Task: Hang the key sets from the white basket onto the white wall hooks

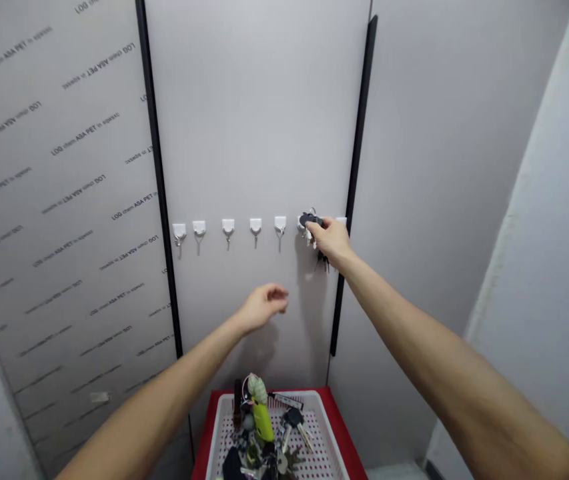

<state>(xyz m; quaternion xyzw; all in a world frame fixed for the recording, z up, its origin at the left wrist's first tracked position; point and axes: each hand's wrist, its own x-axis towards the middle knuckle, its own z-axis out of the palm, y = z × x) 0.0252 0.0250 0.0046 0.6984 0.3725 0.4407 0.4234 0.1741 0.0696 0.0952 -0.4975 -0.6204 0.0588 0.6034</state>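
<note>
My right hand (pixel 333 241) is closed on a bunch of keys (pixel 309 219) with a black key head, up against the wall panel at a hook near the right end of the row. Its fingers partly cover the keys and that hook. Small dark items (pixel 323 260) dangle just below the hand. Lower down and to the left, my left hand (pixel 263 307) hovers in front of the panel, fingers loosely bent and apart, with nothing in them. A white adhesive hook (pixel 280 224) is the nearest uncovered one to the right hand.
Several more white hooks, such as the leftmost hook (pixel 179 230), run along the panel (pixel 259 120) between two black strips. Below, a white plastic basket (pixel 331 443) on a red surface (pixel 351 453) holds keys (pixel 294 423) and a yellow-green item (pixel 263 420). Walls flank both sides.
</note>
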